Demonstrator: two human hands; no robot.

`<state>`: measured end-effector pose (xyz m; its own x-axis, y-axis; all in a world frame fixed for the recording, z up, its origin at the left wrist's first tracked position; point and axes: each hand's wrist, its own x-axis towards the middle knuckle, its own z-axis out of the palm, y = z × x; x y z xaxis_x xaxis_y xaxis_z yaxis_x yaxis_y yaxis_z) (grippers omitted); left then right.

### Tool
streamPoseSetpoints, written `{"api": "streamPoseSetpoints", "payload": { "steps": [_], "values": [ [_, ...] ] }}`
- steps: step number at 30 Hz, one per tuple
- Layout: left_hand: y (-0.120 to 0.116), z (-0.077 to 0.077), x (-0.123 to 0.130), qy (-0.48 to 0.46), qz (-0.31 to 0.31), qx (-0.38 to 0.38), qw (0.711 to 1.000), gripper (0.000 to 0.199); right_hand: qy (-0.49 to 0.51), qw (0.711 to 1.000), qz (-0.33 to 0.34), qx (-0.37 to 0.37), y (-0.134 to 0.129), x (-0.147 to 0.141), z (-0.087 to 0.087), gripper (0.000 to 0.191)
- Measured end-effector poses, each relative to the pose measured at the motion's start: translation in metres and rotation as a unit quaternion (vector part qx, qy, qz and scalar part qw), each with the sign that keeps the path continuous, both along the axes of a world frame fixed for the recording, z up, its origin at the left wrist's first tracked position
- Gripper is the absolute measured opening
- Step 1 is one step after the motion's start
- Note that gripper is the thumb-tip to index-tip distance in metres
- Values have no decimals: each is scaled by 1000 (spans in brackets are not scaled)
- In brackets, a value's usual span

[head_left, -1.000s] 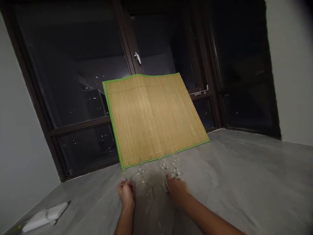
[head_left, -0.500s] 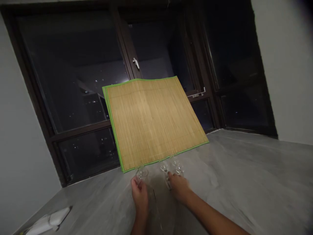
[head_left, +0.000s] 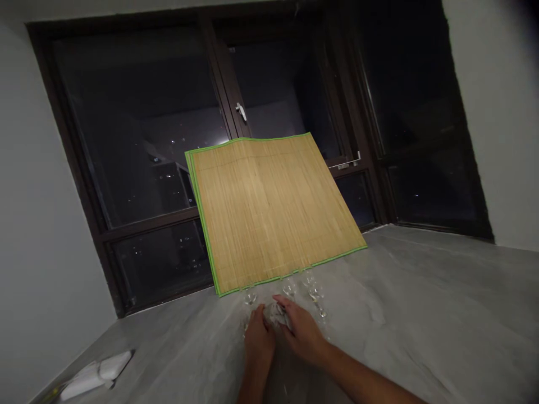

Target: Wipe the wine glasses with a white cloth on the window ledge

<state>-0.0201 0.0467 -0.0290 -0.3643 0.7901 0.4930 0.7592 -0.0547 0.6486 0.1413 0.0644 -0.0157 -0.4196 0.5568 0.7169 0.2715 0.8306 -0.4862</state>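
My left hand [head_left: 259, 335] and my right hand [head_left: 302, 330] come together above the grey surface, with a small crumpled pale bundle [head_left: 275, 314] between them. Whether it is cloth or paper, I cannot tell. Fingers of both hands curve round its sides, and part of it is hidden. Just beyond my left fingertips is a clear glass [head_left: 250, 295]. A second glass [head_left: 289, 287] stands behind the bundle. Farther right, beside my right hand, is more clear stemmed glassware [head_left: 314, 289], overlapping, so its number is hard to make out.
A bamboo mat [head_left: 273, 210] with green edging leans against the dark window [head_left: 138, 123] behind the glasses. At the lower left lies a white folded bundle [head_left: 97, 375] with a band round it. The grey marbled surface [head_left: 421, 303] stretches to the right wall.
My left hand has left the glass at the left, and my right hand has moved off the glassware at the right. Both now meet round the pale bundle. The view has shifted slightly.
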Motion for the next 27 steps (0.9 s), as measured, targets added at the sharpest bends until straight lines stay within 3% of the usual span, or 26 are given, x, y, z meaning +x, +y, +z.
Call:
{"api": "streamPoseSetpoints", "payload": {
  "steps": [6,8,10,14,19,23,27],
  "values": [
    [5,-1,16,77,-68,-14,995,20,-18,999,-47,-15,9,1,10,62],
    [3,3,22,82,-99,-3,992,26,-15,996,-88,-27,14,5,13,62],
    [1,6,24,72,-112,19,991,45,-7,991,-125,-40,20,9,13,64],
    [2,6,18,30,-80,64,994,54,46,984,-149,-86,30,13,7,63],
    [6,7,13,-10,2,94,996,49,102,983,-85,-130,27,4,-3,59],
    [6,7,13,-30,20,78,996,48,143,982,-12,-119,20,-1,-3,55],
    [9,3,10,-26,18,64,997,41,191,969,38,-154,19,-2,-1,49]
  ]
}}
